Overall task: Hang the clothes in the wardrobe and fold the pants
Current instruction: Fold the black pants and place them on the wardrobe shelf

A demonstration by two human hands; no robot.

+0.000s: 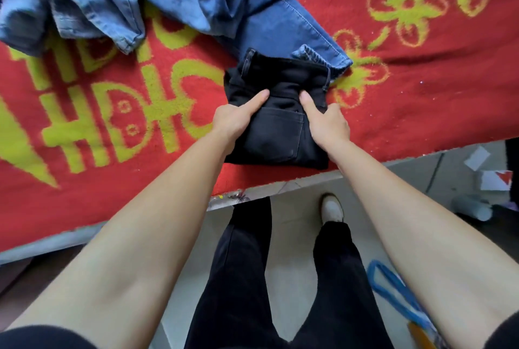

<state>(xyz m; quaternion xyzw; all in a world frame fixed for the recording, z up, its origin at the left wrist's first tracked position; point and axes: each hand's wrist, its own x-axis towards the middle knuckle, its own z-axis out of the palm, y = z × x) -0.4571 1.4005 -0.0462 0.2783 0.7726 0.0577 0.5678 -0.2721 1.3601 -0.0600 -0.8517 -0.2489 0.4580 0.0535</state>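
The person wears black sleeves (42, 339) that end above the elbows, leaving the forearms (168, 222) bare, long black trousers (337, 278) and a white shoe (332, 208).

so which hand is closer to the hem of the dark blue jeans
Right. The right hand grips the folded black pants on their right side, close to the dark blue jeans hem; the left hand grips their left side, farther away.
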